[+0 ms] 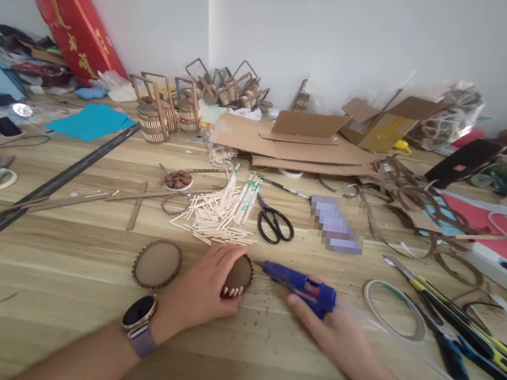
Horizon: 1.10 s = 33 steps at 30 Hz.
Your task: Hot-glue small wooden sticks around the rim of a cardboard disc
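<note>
My left hand [206, 286], with a watch on its wrist, rests curled over a round brown cardboard disc [242, 273] on the wooden table, fingertips pressed against its front edge. My right hand [333, 328] grips a blue glue gun [301, 286], whose nozzle points left at the disc's right edge. A second round cardboard disc with a scalloped rim [157, 263] lies just left of my left hand. A pile of short wooden sticks [217, 213] lies right behind the disc.
Black scissors [274, 224] lie behind the glue gun. A tape ring [394, 308] and yellow and blue cutters [463, 333] sit to the right. Flat cardboard sheets [288, 141], small woven baskets [155, 115], a long dark strip [48, 185] and curled cardboard strips fill the back.
</note>
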Motion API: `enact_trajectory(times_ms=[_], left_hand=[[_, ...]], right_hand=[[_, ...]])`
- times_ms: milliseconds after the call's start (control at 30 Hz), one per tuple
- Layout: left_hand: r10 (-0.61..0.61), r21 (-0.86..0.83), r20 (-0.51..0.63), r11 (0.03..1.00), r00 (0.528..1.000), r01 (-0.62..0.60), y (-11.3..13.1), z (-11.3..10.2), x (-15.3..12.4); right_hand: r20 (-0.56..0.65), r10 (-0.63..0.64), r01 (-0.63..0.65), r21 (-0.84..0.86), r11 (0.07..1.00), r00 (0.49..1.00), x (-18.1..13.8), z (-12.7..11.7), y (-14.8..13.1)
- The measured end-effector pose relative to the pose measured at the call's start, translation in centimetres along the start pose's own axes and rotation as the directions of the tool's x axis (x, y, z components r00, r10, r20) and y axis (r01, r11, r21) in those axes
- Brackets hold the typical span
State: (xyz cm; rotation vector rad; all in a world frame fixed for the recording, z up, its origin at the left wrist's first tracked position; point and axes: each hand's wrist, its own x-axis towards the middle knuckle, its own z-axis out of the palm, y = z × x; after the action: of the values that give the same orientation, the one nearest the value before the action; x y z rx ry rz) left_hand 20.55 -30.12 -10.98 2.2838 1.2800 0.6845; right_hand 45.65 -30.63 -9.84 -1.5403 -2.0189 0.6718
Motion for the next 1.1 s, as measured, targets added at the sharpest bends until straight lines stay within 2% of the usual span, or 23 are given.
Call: enact_trajectory(times_ms=[67,133,233,300,467,533,600,667,767,867,1000,1100], left_hand=[[-0.004,-0.001,-0.001,1.000,1.000,0.004,0.0,0.0,0.0],[-0.002,-0.001,0.003,1.000,1.000,0.002,0.1,-0.1,-0.1],[-0.005,0.006,0.009,1.000,1.000,0.004,0.1,-0.1,-0.1],[-0.005,0.011,0.014,1.000,1.000,0.004,0.0,-0.1,-0.1],[0.003,0.017,0.015,1.000,1.000,-0.003,-0.1,0.0,-0.1],[0.006,0.008,0.014,1.000,1.000,-0.006,-0.1,0.0,0.0],[0.002,0.001,0.011,1.000,1.000,-0.002,0.0,0.0,0.0],[-0.004,-0.001,0.004,1.000,1.000,0.004,0.0,0.0,0.0],[-0.006,-0.004,0.003,1.000,1.000,0.006,0.0,0.0,0.0],[0.003,-0.009,-0.007,1.000,1.000,-0.003,-0.1,0.1,0.0],[0.026,0.001,-0.015,1.000,1.000,-0.026,-0.4,0.2,0.1],[0.045,0.006,-0.002,0.999,0.999,-0.045,-0.5,0.3,0.1]], right_hand=[[0.032,0.225,-0.227,0.143,0.963,0.974,0.4,-0.2,0.3],[0.136,0.347,-0.372,0.387,0.844,0.928,0.6,-0.4,0.4],[0.297,0.321,-0.436,0.660,0.612,0.899,0.6,-1.2,0.0],[0.348,0.280,-0.446,0.674,0.589,0.895,0.4,-2.0,-0.4],[0.294,0.189,-0.309,0.443,0.841,0.937,0.2,-3.9,-0.5],[0.254,0.156,-0.222,0.256,0.941,0.955,0.3,-4.4,-0.2],[0.176,0.146,-0.150,0.008,0.989,0.974,0.7,-4.8,-0.1],[0.087,0.099,-0.080,-0.201,0.976,0.991,1.4,-4.9,-0.4],[0.058,-0.068,0.083,-0.333,0.939,0.996,3.6,-4.3,-1.7],[0.173,-0.195,0.249,-0.393,0.885,0.966,6.6,-2.9,-3.4],[0.302,-0.252,0.363,-0.405,0.839,0.920,10.3,0.0,-5.5],[0.364,-0.238,0.390,-0.434,0.812,0.900,11.9,2.2,-6.6]])
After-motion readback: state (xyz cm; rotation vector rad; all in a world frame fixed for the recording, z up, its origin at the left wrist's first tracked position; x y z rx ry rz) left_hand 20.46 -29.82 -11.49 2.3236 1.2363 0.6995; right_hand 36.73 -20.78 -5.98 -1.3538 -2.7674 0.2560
